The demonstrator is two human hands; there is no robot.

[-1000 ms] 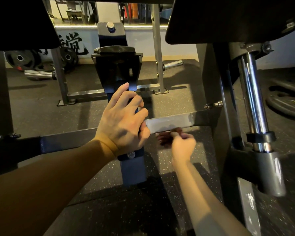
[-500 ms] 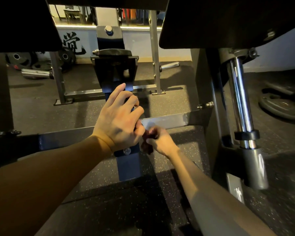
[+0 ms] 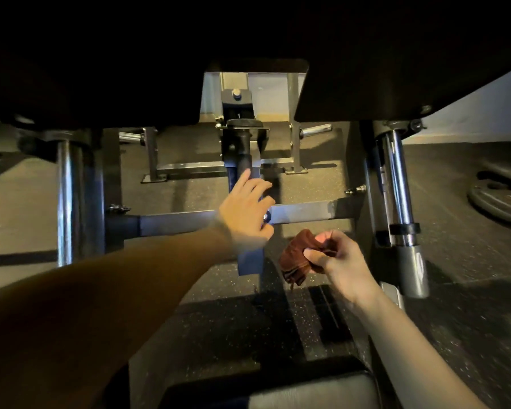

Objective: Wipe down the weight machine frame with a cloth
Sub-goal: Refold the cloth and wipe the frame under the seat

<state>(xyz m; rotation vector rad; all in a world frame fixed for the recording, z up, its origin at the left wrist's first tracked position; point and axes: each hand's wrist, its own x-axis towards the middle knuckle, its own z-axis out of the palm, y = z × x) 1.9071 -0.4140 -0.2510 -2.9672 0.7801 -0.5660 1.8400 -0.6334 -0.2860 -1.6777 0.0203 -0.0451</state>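
1. Left hand (image 3: pixel 245 209): fingers loosely spread and resting on the blue upright post (image 3: pixel 250 261) where it meets the grey crossbar (image 3: pixel 301 212). It holds nothing and appears to serve as a brace.

2. Right hand (image 3: pixel 338 255): fingers and thumb pinch a bunched brown cloth (image 3: pixel 295 258), held in the air just below the crossbar and just right of the post, touching neither.

3. Step in hand (judged): bringing the cloth to the frame for a wiping pass. To do it well, open the bundle to a flatter pad so that more fabric meets the metal, press it against the crossbar's face, and draw it along toward the right-hand upright (image 3: pixel 366 178), turning it under the lower edge. The bolt (image 3: pixel 267 216) at the joint probably needs a separate dab round its head.

4. Caution: the chrome rod (image 3: pixel 397 184) and its collar stand close to the crossbar's right end, so a long stroke may knock knuckles there.

5. Surface: dark speckled rubber floor (image 3: pixel 469 335), with a padded seat edge (image 3: pixel 307 391) at the near bottom.

6. Room: dim, with dark pads overhead (detail lost in shadow). Weight plates (image 3: pixel 499 203) lie on the floor at the right edge. A second grey rack (image 3: pixel 219 166) stands behind, before a pale wall.
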